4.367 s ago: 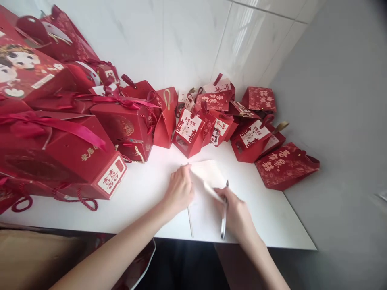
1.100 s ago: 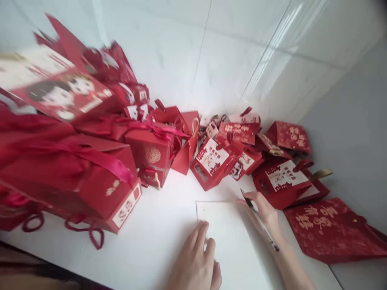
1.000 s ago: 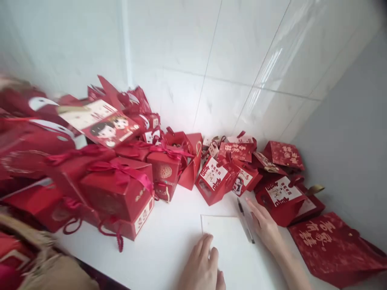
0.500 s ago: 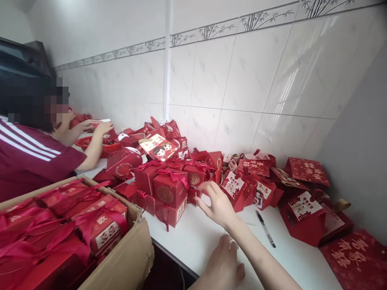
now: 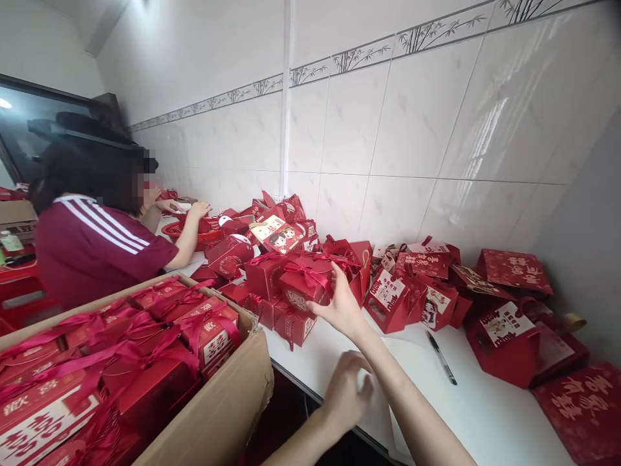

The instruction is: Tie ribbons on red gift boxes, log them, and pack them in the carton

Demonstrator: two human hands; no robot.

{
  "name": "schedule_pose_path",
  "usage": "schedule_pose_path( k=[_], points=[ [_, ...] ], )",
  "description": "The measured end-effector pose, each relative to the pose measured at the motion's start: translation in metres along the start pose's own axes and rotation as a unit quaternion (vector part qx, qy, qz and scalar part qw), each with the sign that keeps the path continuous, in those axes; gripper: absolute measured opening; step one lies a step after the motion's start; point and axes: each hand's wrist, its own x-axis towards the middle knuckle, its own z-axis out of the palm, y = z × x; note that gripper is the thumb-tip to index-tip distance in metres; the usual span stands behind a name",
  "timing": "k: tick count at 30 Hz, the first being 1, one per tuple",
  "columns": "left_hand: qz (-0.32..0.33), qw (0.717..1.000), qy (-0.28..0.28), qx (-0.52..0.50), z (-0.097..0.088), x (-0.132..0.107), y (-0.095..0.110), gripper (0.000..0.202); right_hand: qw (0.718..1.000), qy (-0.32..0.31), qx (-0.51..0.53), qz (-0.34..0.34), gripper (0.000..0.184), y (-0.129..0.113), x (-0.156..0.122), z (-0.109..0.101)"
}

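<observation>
My right hand [image 5: 341,309] reaches forward across my left arm and grips the right end of a red gift box with a satin ribbon [image 5: 303,283], thumb on top and fingers on its side. That box sits on other red boxes [image 5: 290,323]. My left hand [image 5: 347,395] rests near the table's front edge on a white sheet [image 5: 410,356], fingers loosely bent and apart, holding nothing. A black pen [image 5: 441,358] lies loose on the sheet, to the right of both hands.
Many small red gift boxes [image 5: 388,298] and flat red bags [image 5: 582,408] crowd the white table [image 5: 485,421] along the tiled wall. An open cardboard carton [image 5: 218,414] of ribboned boxes stands at lower left. Another person in a maroon striped shirt [image 5: 92,239] handles boxes farther left.
My right hand laid the pen on the sheet, reached left and took hold of the ribboned box. My view lifted and turned left, bringing the carton and the other person into sight.
</observation>
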Motion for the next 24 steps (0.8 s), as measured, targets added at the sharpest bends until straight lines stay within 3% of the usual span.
schedule_pose_path(
  k=[4,6,8,11,14,18,21,24],
  points=[
    [-0.069,0.986,0.152,-0.026,-0.046,-0.019,-0.011,0.016,0.986,0.116,-0.113,-0.032,0.087,-0.005,-0.060,-0.026],
    [-0.098,0.972,0.209,-0.042,-0.060,-0.027,-0.013,0.016,0.966,0.181,-0.182,0.010,0.087,-0.005,-0.091,-0.025],
    [-0.110,0.964,0.235,-0.063,-0.065,-0.031,-0.012,0.021,0.942,0.207,-0.250,0.089,0.089,-0.005,-0.120,-0.015],
    [-0.123,0.965,0.207,-0.108,-0.060,-0.029,-0.009,0.033,0.938,0.135,-0.246,0.205,0.094,-0.008,-0.154,0.000],
    [-0.116,0.971,0.167,-0.127,-0.053,-0.024,-0.008,0.043,0.961,0.060,-0.113,0.247,0.090,-0.015,-0.175,-0.003],
    [-0.085,0.978,0.164,-0.100,-0.048,-0.019,-0.010,0.050,0.956,0.090,-0.034,0.276,0.059,-0.014,-0.175,-0.034],
    [-0.131,0.977,0.150,-0.075,-0.049,-0.016,-0.011,0.052,0.957,0.110,-0.033,0.267,0.044,0.002,-0.158,-0.053],
    [-0.163,0.979,0.089,-0.087,-0.057,-0.005,-0.011,0.051,0.981,0.064,-0.028,0.182,0.035,0.023,-0.135,-0.059]
  ],
)
